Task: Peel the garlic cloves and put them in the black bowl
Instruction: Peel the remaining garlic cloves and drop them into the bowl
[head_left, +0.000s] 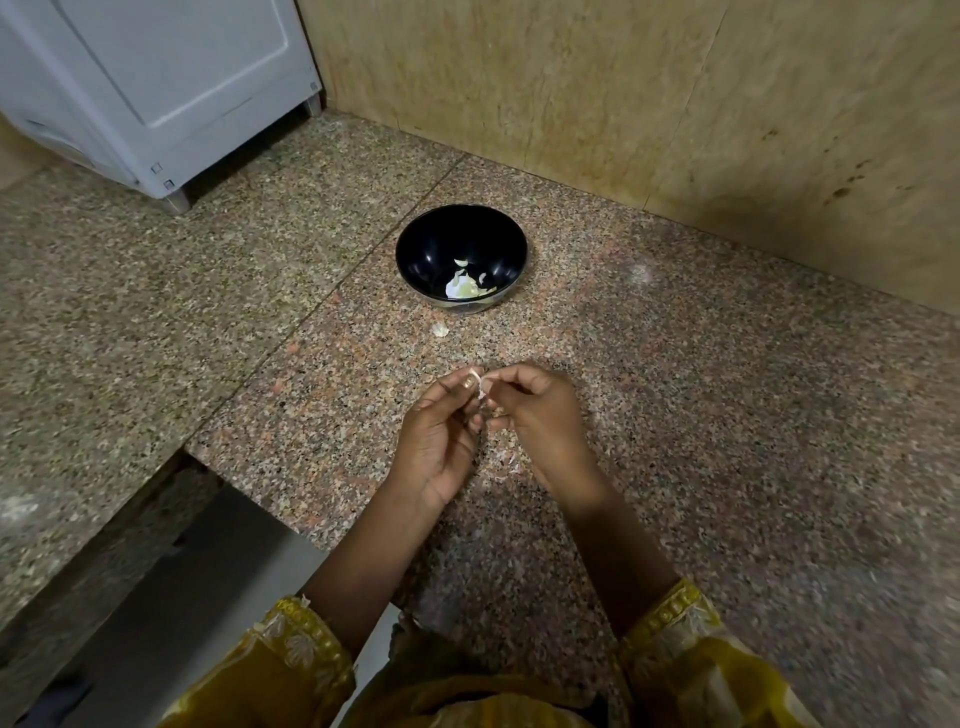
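Note:
A black bowl (415, 244) stands on the speckled granite counter with a few pale garlic pieces (465, 286) lying in its bottom. In front of it, above the counter, my left hand (441, 441) pinches a small garlic clove (477, 375) between thumb and fingers. My right hand (540, 415) meets it from the right and pinches the papery skin of the same clove. Most of the clove is hidden by my fingertips. One small white garlic bit (440, 329) lies on the counter just in front of the bowl.
A white appliance (156, 88) on short legs stands at the back left. A beige stone wall (675, 104) closes the back and right. The counter (727, 415) drops off at the lower left to a grey surface (171, 587). Scraps of skin (506, 460) lie under my hands.

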